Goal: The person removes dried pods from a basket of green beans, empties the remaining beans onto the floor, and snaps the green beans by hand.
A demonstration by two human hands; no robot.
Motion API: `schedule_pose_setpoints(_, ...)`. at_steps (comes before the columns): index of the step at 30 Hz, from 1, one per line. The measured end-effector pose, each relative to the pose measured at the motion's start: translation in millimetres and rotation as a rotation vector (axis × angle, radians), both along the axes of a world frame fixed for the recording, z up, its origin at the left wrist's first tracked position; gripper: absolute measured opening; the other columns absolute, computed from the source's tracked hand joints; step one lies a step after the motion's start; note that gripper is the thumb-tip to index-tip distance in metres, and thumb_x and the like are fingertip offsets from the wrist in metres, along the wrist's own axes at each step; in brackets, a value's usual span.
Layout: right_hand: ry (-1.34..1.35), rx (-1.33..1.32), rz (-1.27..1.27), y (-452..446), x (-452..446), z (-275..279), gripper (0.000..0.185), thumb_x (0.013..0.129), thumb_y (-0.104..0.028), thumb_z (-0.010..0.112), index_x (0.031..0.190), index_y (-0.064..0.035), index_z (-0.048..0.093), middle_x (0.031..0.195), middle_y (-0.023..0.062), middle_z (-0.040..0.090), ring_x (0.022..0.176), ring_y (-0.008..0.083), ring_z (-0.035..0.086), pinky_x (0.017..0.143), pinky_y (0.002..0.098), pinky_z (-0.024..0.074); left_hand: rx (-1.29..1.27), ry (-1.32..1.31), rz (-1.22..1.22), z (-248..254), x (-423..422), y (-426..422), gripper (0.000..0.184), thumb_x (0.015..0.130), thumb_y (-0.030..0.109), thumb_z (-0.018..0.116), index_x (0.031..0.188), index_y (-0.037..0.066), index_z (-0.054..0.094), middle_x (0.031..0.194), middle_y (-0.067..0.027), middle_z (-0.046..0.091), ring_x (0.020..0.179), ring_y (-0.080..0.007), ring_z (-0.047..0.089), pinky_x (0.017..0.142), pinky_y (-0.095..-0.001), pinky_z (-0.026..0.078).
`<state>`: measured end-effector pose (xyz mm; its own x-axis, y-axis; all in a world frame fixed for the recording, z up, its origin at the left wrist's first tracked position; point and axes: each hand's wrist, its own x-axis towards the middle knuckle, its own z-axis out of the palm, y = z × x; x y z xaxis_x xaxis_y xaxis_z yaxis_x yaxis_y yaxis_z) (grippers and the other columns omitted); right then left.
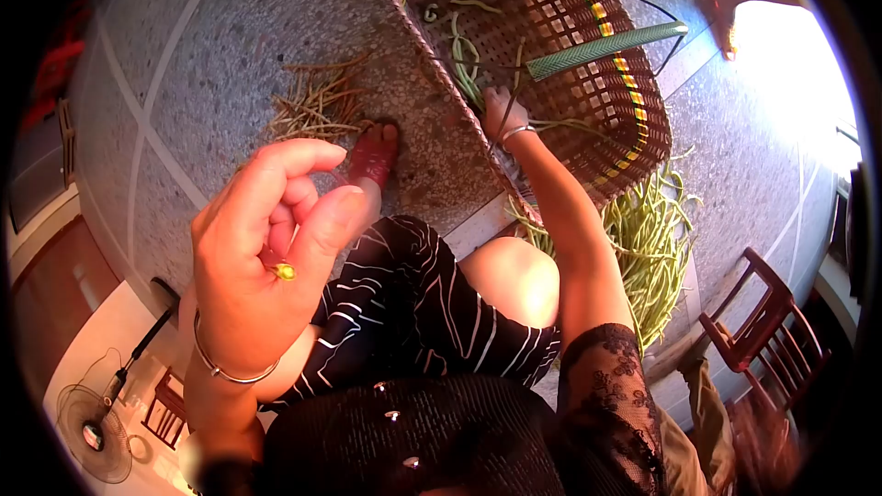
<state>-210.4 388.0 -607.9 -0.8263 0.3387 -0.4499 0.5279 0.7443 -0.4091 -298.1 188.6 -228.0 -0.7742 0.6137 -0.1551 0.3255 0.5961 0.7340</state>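
Note:
My left hand (266, 243) is raised close to the camera, its fingers curled toward the thumb. A small yellow-green bean end (285, 271) pokes out below the fingers, and the rest of that piece is hidden. Inside the woven brown basket (432, 46), my right hand (505, 113) reaches down by the near side wall. Its fingers are bent around the lower ends of several green long beans (466, 69), though the fingertips are partly hidden. A few more loose beans lie on the basket's floor.
A green-wrapped handle (606, 49) arches over the basket. Beside it, a large heap of long beans (652, 257) lies on the floor. Dry-looking thin strands (317, 106) are piled near my foot (374, 154). A wooden chair (758, 312) stands right, and another person's foot (726, 18) shows beyond the basket.

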Motion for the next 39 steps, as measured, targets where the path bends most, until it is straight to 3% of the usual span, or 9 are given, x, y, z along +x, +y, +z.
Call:
schedule_pose_setpoints(8,-0.022,-0.008,-0.077,3.9,3.7,11.6,0.034,0.074,-0.019,0.055,0.103,-0.0067,0.042,0.087,0.0216,0.062,0.081,0.0407,0.059,0.072,0.0475,0.047,0.046,0.009,-0.037,-1.3,0.4,-6.0,0.02,0.074,0.002,0.068,0.092,0.004,0.059,0.057,0.0027,0.046,0.046,-0.0027,0.032,0.042,-0.0192,0.025)
schedule_pose_setpoints(17,0.231,0.047,-0.416,48.5,102.9,195.4,0.025,0.08,-0.017,0.051,0.1,-0.0063,0.039,0.072,0.0249,0.058,0.069,0.047,0.056,0.06,0.0516,0.0434,0.153,0.093,-0.1,0.4,-0.1,-13.9,0.013,0.076,0.004,0.066,0.086,0.003,0.058,0.055,0.0005,0.045,0.046,-0.0048,0.034,0.042,-0.0206,0.028)
schedule_pose_setpoints(20,0.445,0.177,-0.503,50.8,179.7,236.7,0.022,0.081,-0.006,0.043,0.103,-0.0033,0.048,0.077,0.0119,0.055,0.055,0.0179,0.051,0.047,0.034,0.0411,0.182,0.1,-0.119,1.1,2.0,-15.7,0.013,0.076,0.004,0.067,0.085,0.003,0.057,0.055,0.0,0.044,0.046,-0.0051,0.035,0.042,-0.0206,0.029)
schedule_pose_setpoints(21,0.301,0.089,-0.654,62.0,214.7,237.3,0.023,0.081,-0.006,0.04,0.101,-0.0025,0.05,0.076,0.0064,0.052,0.053,0.0132,0.045,0.047,0.03,0.0385,0.187,0.099,-0.122,1.6,2.4,-16.2,0.013,0.076,0.004,0.067,0.084,0.003,0.057,0.055,-0.0001,0.044,0.046,-0.0052,0.035,0.042,-0.0208,0.029)
schedule_pose_setpoints(24,0.269,0.285,-0.725,62.5,292.9,242.6,0.022,0.081,-0.01,0.041,0.099,-0.0025,0.048,0.065,0.0089,0.049,0.054,0.0201,0.046,0.052,0.0372,0.0379,0.19,0.097,-0.131,4.3,4.5,-18.4,0.013,0.075,0.005,0.067,0.084,0.003,0.057,0.055,-0.0006,0.044,0.046,-0.0058,0.036,0.042,-0.0211,0.03)
schedule_pose_setpoints(25,0.025,0.268,-0.812,69.8,320.5,240.0,0.032,0.08,-0.019,0.047,0.107,-0.0013,0.048,0.081,0.0144,0.055,0.069,0.0294,0.054,0.063,0.0404,0.0428,0.183,0.097,-0.133,5.7,4.4,-18.9,0.014,0.075,0.005,0.067,0.084,0.003,0.057,0.055,-0.0007,0.044,0.046,-0.0061,0.036,0.042,-0.0212,0.03)
schedule_pose_setpoints(28,-0.389,0.661,-0.534,60.9,343.2,235.9,0.067,0.074,-0.037,0.061,0.122,0.0043,0.04,0.118,0.0232,0.044,0.108,0.0403,0.045,0.091,0.0423,0.0393,0.141,0.079,-0.15,11.5,4.6,-20.7,0.014,0.077,0.006,0.063,0.09,0.003,0.059,0.06,0.0024,0.047,0.051,-0.003,0.038,0.047,-0.0178,0.031)
schedule_pose_setpoints(35,0.329,0.614,-0.254,29.3,126.8,199.6,0.018,0.07,-0.017,0.064,0.084,-0.0076,0.058,0.088,0.0113,0.058,0.082,0.0288,0.055,0.071,0.0393,0.0452,0.124,0.058,-0.128,10.7,-0.2,-22.6,0.017,0.076,0.003,0.061,0.093,0.002,0.06,0.063,0.0037,0.048,0.052,-0.0005,0.037,0.047,-0.0157,0.03)
schedule_pose_setpoints(39,0.104,0.297,-0.2,29.8,31.3,84.5,0.026,0.081,-0.033,0.055,0.086,-0.0081,0.057,0.089,0.0171,0.059,0.083,0.0363,0.057,0.071,0.0456,0.047,0.099,0.025,-0.094,10.6,-5.9,-23.1,0.018,0.075,0.001,0.06,0.094,0.001,0.059,0.063,0.0034,0.048,0.052,-0.0003,0.037,0.046,-0.0157,0.029)
